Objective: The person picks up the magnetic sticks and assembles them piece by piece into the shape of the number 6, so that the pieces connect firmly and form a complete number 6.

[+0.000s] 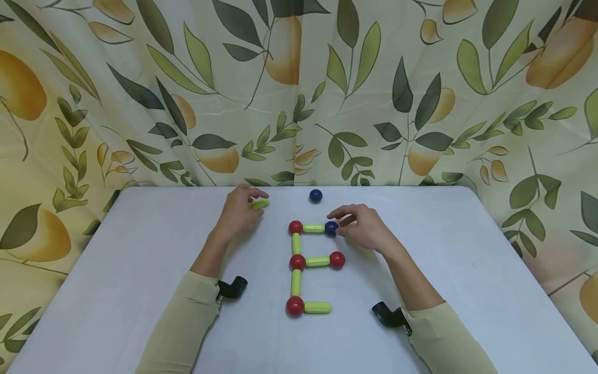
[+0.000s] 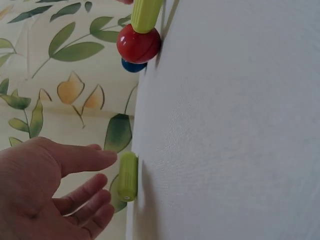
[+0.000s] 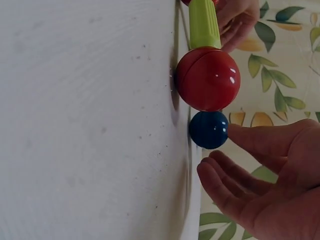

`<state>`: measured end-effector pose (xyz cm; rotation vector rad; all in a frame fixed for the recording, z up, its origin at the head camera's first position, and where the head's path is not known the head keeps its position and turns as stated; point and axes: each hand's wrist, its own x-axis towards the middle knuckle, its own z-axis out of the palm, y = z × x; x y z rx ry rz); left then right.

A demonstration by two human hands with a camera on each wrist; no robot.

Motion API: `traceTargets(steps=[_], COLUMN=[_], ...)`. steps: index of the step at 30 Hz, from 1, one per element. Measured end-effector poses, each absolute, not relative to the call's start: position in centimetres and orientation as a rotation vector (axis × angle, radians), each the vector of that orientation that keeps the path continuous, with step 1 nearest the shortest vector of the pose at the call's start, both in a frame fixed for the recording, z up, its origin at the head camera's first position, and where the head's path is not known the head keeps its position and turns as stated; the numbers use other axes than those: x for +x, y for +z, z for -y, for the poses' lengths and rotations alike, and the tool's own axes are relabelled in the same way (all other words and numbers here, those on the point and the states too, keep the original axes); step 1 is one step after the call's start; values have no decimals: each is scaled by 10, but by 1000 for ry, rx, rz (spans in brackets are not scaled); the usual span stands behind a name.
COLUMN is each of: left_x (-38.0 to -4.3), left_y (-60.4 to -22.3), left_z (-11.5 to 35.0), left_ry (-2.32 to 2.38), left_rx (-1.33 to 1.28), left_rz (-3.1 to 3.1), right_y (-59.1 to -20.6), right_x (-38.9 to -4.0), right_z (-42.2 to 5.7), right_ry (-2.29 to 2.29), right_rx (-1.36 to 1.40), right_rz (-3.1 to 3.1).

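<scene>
Red balls and yellow-green rods stand joined on the table in the head view. Its top rod (image 1: 313, 228) runs from a red ball (image 1: 296, 227) to a blue ball (image 1: 331, 228). My right hand (image 1: 364, 226) is beside that blue ball; in the right wrist view the thumb tip is right at the blue ball (image 3: 208, 130), other fingers spread below. At the far left, my left hand (image 1: 240, 208) is around a loose yellow-green rod (image 1: 260, 203). The left wrist view shows thumb and fingers apart, close to the loose rod (image 2: 128, 177).
A second blue ball (image 1: 315, 196) lies near the table's far edge. A middle rod (image 1: 318, 262) ends in a red ball (image 1: 337, 259); the bottom rod (image 1: 318, 307) has a free right end. Behind the white table (image 1: 140, 311) hangs a leaf-patterned curtain (image 1: 355, 135).
</scene>
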<state>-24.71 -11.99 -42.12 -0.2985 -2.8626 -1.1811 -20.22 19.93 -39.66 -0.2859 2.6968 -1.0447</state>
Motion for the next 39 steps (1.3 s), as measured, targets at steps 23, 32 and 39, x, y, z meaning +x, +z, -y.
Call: traceTargets(steps=[23, 32, 39], left_x=[-248, -248, -239], left_y=[-428, -424, -415], left_z=[119, 115, 110], left_ry=[-1137, -1104, -1126], left_rx=[-349, -353, -344], left_rz=[2937, 2995, 2999], right_y=[-403, -404, -404], right_x=[-206, -205, -206], right_z=[-196, -197, -196], right_ry=[-1050, -1053, -1048], right_rx=[-299, -302, -291], right_rz=[-2690, -2699, -2694])
